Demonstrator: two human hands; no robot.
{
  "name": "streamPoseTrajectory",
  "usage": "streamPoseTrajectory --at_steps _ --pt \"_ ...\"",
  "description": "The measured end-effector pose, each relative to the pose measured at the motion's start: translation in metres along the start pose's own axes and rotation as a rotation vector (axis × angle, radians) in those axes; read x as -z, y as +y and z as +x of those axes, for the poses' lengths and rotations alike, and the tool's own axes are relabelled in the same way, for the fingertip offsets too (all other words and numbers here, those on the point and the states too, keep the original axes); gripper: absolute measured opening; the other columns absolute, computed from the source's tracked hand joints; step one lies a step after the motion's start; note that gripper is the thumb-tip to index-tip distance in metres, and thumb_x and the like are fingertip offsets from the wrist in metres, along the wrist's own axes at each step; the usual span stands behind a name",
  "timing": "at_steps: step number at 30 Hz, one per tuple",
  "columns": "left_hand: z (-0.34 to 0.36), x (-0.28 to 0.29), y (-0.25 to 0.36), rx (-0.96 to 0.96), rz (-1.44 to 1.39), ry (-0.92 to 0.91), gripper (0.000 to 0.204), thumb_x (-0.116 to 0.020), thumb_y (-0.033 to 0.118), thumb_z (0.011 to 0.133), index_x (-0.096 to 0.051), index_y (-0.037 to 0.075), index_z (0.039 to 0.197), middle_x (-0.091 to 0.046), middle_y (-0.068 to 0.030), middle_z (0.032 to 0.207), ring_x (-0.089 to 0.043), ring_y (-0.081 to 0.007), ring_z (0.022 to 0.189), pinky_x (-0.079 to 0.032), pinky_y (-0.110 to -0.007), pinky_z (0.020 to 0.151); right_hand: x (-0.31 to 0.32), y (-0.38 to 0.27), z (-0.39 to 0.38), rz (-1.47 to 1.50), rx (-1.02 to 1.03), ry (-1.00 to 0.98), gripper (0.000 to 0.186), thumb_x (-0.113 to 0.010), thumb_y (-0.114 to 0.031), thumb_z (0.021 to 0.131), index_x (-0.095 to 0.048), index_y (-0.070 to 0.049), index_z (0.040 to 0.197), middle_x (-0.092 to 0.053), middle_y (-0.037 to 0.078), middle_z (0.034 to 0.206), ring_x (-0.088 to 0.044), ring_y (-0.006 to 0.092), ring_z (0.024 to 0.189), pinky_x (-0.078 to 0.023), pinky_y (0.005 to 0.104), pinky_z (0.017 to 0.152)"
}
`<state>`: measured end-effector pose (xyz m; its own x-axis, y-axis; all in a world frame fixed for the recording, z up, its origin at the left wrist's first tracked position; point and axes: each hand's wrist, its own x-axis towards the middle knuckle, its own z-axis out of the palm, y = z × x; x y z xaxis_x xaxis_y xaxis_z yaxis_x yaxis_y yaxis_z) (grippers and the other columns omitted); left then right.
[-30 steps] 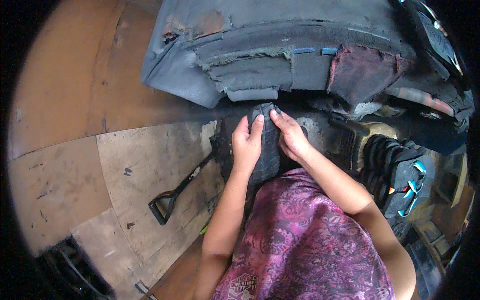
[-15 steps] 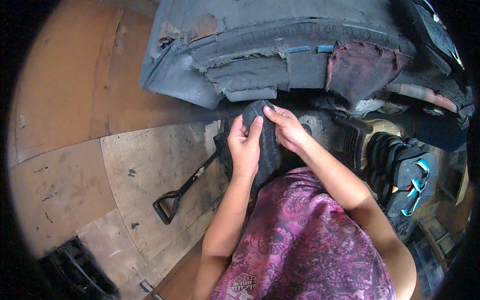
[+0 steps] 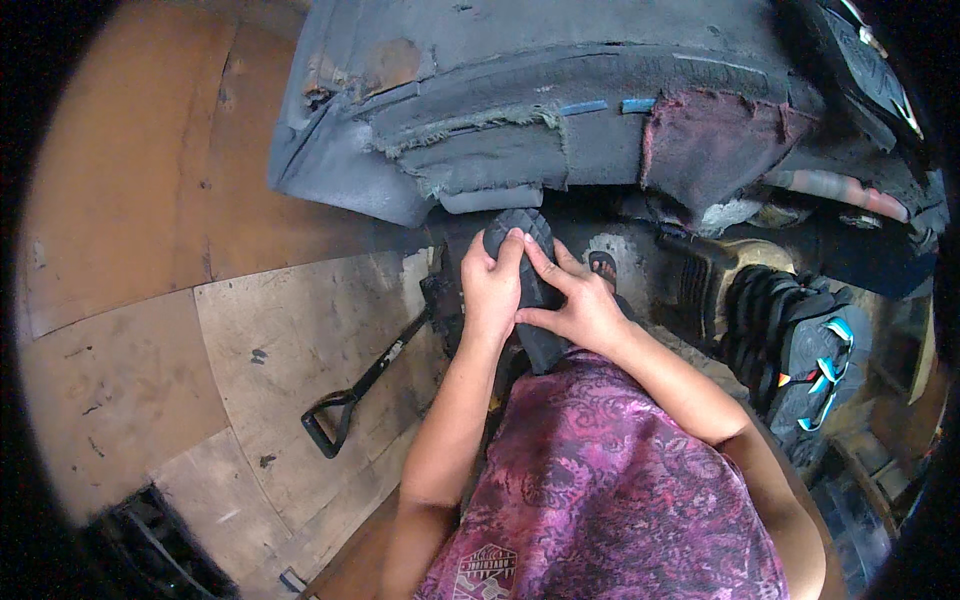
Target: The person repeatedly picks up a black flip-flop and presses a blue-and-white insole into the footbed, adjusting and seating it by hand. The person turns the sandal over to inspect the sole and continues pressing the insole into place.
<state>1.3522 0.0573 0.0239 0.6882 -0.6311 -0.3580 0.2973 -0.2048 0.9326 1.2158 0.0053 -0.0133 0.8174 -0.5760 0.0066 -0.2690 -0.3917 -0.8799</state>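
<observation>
A dark flip-flop sole with a tread pattern (image 3: 541, 348) points away from me, its rounded end close to the bench edge. My left hand (image 3: 490, 285) is closed around its left side, with the thumb on top near the rounded end. From the right, my right hand (image 3: 580, 305) grips the sole, its thumb lower down and its fingers near the left thumb. Both hands cover the sole's middle. No straps show on it.
Ahead is a dust-grey bench (image 3: 480, 100) with a red-edged cloth (image 3: 712, 140) hanging off it. A stack of black flip-flops with blue straps (image 3: 815, 370) stands at right. A black D-shaped handle (image 3: 330, 425) lies over the board floor (image 3: 290, 320) at left.
The sole's far end, bent up by my fingers before, now lies flatter with its tread showing. My right hand has slid down toward me and spread along the sole.
</observation>
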Motion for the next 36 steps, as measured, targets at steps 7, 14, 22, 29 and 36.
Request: streamPoseTrajectory --at_steps 7,14,22,29,36 --pt "-0.013 0.004 0.001 -0.109 0.446 0.209 0.024 -0.064 0.022 0.097 -0.062 -0.001 0.105 -0.066 -0.0072 0.075 -0.06 -0.0111 0.066 -0.046 -0.029 0.057 -0.012 0.009 0.008 0.201 0.127 -0.008 0.095 -0.086 -0.031 0.073 -0.037 -0.017 0.153 -0.035 0.042 0.144 -0.036 0.0508 0.136 -0.044 0.0472 0.107" --pt "-0.013 0.003 -0.014 -0.288 0.272 0.14 0.041 -0.067 0.027 0.096 -0.057 -0.009 0.114 -0.06 -0.0043 0.066 -0.053 -0.0099 0.056 -0.042 -0.03 0.051 -0.007 0.019 0.013 0.226 0.157 -0.067 0.091 -0.086 -0.019 0.073 -0.04 -0.013 0.152 -0.039 0.024 0.153 -0.029 0.0452 0.144 -0.038 0.0455 0.113" --pt "-0.014 -0.003 -0.022 -0.189 0.221 0.139 0.043 -0.065 0.024 0.098 -0.055 -0.011 0.12 -0.06 -0.0057 0.072 -0.055 -0.0097 0.065 -0.045 -0.028 0.058 -0.007 0.03 0.012 0.218 0.178 -0.08 0.09 -0.084 -0.017 0.074 -0.039 -0.012 0.152 -0.034 0.023 0.157 -0.029 0.0438 0.145 -0.035 0.0454 0.116" --pt "-0.005 0.026 -0.011 0.093 -0.345 -0.21 0.019 -0.06 0.014 0.1 -0.061 0.001 0.114 -0.068 -0.0066 0.108 -0.063 -0.0124 0.095 -0.051 -0.029 0.085 0.006 0.016 0.004 0.439 -0.097 0.142 0.09 -0.085 -0.023 0.078 -0.036 -0.005 0.152 -0.062 0.016 0.118 -0.063 0.0279 0.105 -0.05 0.037 0.094" --pt "0.032 0.037 -0.033 0.201 -0.453 -0.227 0.021 -0.062 0.021 0.1 -0.064 0.002 0.108 -0.067 -0.0049 0.105 -0.063 -0.0136 0.094 -0.05 -0.03 0.086 -0.003 -0.015 0.036 0.176 -0.007 0.236 0.031 -0.073 -0.019 0.087 -0.069 0.002 0.108 -0.064 0.019 0.089 -0.065 0.0311 0.082 -0.051 0.0372 0.072"
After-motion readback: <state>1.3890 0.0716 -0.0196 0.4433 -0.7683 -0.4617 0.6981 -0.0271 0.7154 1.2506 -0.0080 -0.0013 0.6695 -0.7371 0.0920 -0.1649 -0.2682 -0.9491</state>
